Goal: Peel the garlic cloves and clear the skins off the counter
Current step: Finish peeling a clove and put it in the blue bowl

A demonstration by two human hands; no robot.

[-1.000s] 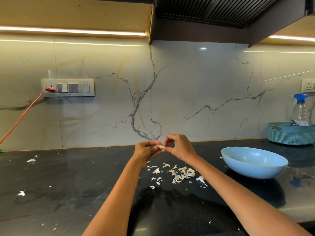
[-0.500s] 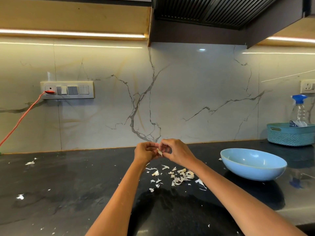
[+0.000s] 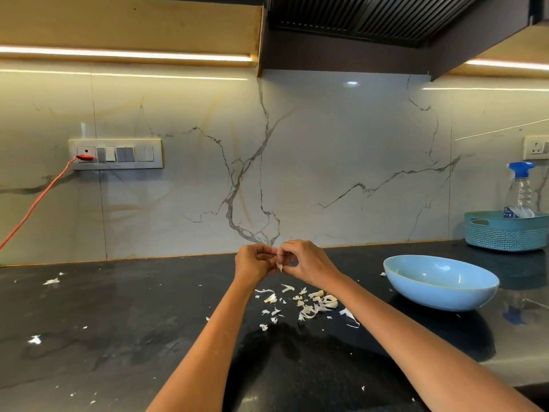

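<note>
Both hands meet above the black counter [image 3: 118, 322] near its back edge. My left hand [image 3: 252, 263] and my right hand [image 3: 306, 264] pinch a small pale garlic clove [image 3: 279, 265] between their fingertips, with a strip of skin hanging from it. Below the hands lies a scatter of white garlic skins [image 3: 315, 303] on the counter. A light blue bowl [image 3: 439, 282] stands to the right of my right hand; its inside is hidden by the near rim.
Stray skin bits lie at the far left [image 3: 51, 281] and left front [image 3: 35, 339]. A teal basket [image 3: 505, 230] holding a spray bottle [image 3: 520, 188] stands at the back right. An orange cable [image 3: 35, 203] runs from the wall socket panel [image 3: 116, 154].
Both hands have dropped slightly toward the counter while still working the clove between the fingertips. The skins and bowl lie as before.
</note>
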